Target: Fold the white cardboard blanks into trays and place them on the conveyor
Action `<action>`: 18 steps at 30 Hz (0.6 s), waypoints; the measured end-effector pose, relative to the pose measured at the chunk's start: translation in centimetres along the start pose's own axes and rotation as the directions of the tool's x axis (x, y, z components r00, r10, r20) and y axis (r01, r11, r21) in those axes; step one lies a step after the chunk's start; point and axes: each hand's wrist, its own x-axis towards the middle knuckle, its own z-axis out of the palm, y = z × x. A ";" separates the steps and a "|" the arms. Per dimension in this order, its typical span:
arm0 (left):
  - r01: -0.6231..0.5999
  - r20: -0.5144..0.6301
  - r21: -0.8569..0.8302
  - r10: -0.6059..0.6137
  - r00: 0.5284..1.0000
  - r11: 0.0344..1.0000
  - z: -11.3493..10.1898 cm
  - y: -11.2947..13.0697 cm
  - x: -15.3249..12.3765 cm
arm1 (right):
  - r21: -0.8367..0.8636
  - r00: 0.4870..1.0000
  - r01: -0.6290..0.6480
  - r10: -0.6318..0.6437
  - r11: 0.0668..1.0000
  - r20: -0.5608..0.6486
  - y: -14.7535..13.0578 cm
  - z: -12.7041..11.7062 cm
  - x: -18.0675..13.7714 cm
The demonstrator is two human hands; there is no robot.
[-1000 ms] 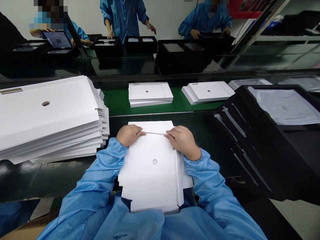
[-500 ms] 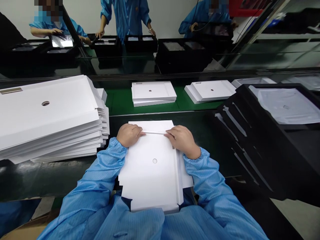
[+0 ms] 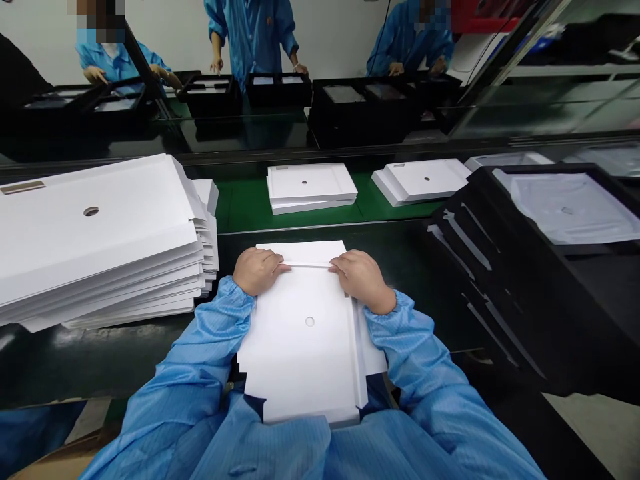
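In front of my body lies a white cardboard sheet [image 3: 307, 360] with a small round hole, cut corners and folded edges. Part of it reaches over the table's near edge. At its far end, my left hand [image 3: 261, 270] pinches the folded flap [image 3: 303, 255] near the left corner. My right hand [image 3: 364, 277] grips the same flap near the right corner, fingers closed on its crease. Both thumbs press along the fold line, facing each other. Another white layer shows under the sheet at the right.
A tall stack of white cardboard sheets [image 3: 100, 233] stands at the left. Folded white boxes [image 3: 313, 183] and more white boxes [image 3: 430, 179] sit on the green belt [image 3: 240, 207]. Black trays [image 3: 500, 287] are piled at the right. Co-workers in blue [image 3: 253, 40] handle black trays opposite.
My hands and the sheet stay almost in place, both still gripping the flap. The view shifts slightly. Across the table, the left co-worker has lowered a shiny panel into a tray.
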 end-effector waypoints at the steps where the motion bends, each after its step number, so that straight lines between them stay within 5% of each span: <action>1: 0.012 0.001 -0.003 -0.012 1.000 1.000 0.0 0.0 0.0 | -0.001 1.000 0.002 -0.002 1.000 0.001 0.0 0.0 0.0; 7: 0.193 0.028 -0.118 -0.191 0.981 0.974 -0.3 -0.2 0.3 | 0.043 0.995 -0.062 0.066 0.997 -0.081 0.5 -0.5 -0.5; 11: 0.419 0.205 -0.414 -0.366 0.908 0.808 -0.7 -0.9 0.0 | 0.110 0.951 -0.191 0.211 0.975 -0.227 2.1 -1.7 -1.3; 15: 0.522 0.514 -0.661 -0.182 0.838 0.539 -1.7 -0.5 -1.0 | 0.190 0.855 -0.323 0.372 0.927 -0.360 3.0 -2.8 -2.6; 18: 0.582 0.592 -0.648 -0.155 0.791 0.491 -3.4 0.3 -1.3 | 0.242 0.877 -0.333 0.393 0.912 -0.276 2.5 -3.6 -4.3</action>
